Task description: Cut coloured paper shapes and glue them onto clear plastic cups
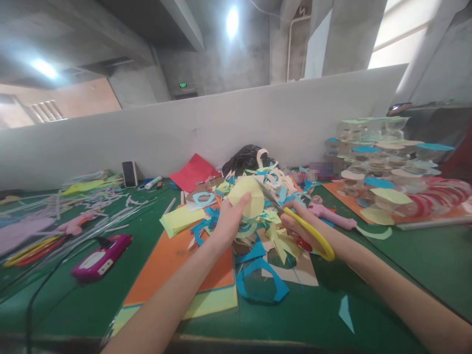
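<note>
In my left hand (233, 216) is a rounded piece of pale yellow paper (248, 191), pinched near its lower edge and raised over the heap of scraps. My right hand (298, 219) grips yellow-handled scissors (311, 233), whose blades point up and left to the paper's right edge. Whether the blades touch the paper I cannot tell. Blue, yellow and cream paper offcuts (261, 280) lie beneath both hands. Left of them, orange paper sheets (177, 265) rest on the green table, with smaller yellow sheets (182, 219) at their upper end.
A pink glue gun (334, 216) lies right of my right hand, its cord trailing forward. Clear cups with paper rounds (379, 152) stand stacked at the right. A magenta device (101, 258), a phone (129, 173) and another pair of scissors (35, 250) occupy the left side.
</note>
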Tool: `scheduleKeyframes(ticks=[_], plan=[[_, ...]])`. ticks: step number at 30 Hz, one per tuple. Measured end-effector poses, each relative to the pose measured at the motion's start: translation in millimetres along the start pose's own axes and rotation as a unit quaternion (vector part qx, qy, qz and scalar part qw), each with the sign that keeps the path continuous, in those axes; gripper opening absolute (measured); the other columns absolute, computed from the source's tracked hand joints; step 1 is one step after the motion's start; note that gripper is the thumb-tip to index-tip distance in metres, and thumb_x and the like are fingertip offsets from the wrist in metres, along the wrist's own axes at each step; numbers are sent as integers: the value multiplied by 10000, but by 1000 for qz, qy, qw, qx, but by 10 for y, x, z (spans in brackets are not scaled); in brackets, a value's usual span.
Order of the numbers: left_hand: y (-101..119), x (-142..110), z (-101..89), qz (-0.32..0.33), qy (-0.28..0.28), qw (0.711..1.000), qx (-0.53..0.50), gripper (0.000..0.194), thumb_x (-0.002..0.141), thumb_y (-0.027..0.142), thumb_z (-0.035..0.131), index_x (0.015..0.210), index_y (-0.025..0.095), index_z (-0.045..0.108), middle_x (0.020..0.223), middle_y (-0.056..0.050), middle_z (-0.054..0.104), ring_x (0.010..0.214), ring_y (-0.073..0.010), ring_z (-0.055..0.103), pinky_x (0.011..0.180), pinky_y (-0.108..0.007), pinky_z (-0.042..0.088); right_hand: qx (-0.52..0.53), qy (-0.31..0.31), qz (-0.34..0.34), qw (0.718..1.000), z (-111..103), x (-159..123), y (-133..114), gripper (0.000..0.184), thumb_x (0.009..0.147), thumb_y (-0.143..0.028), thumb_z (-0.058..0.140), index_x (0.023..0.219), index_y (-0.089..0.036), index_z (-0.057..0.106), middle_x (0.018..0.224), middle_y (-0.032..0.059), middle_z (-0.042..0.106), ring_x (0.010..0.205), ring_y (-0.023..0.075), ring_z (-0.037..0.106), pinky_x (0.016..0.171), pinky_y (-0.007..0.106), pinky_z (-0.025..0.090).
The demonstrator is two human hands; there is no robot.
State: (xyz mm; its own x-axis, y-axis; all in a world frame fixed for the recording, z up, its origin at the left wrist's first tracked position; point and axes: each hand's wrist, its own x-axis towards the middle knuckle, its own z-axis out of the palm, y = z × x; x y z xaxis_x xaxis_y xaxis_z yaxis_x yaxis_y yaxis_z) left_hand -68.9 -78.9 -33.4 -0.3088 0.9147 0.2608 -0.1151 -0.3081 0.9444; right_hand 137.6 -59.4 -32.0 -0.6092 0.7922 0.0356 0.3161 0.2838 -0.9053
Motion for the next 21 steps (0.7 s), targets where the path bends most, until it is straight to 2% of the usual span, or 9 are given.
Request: scheduleKeyframes(ticks=[8,16,21], plan=[[38,-21,2,-2,-4,1000,-6,498,768,439,711,1197,192,659,1179,-101,707,965,-234,686,818,-336,540,-18,13,-11,1000,-20,-48,-178,581,737,-754,559,948,-241,383,574,-94,399,478,100,377,451,234,279],[93,-9,22,21,-3,999,-26,507,770,409,717,1228,208,635,1226,-94,685,1052,-240,660,910,-358,506,2,34,-56,998,11,65,-11,513,743,-698,567,894,-246,377,539,-99,376,449,100,350,460,244,263],[85,3,4,8,-2,1000,-21,478,753,425,731,1156,172,678,1168,-110,707,996,-251,670,868,-365,511,-39,34,-80,995,-19,0,-127,508,743,-674,576,902,-244,356,574,-87,414,453,94,331,445,239,288]])
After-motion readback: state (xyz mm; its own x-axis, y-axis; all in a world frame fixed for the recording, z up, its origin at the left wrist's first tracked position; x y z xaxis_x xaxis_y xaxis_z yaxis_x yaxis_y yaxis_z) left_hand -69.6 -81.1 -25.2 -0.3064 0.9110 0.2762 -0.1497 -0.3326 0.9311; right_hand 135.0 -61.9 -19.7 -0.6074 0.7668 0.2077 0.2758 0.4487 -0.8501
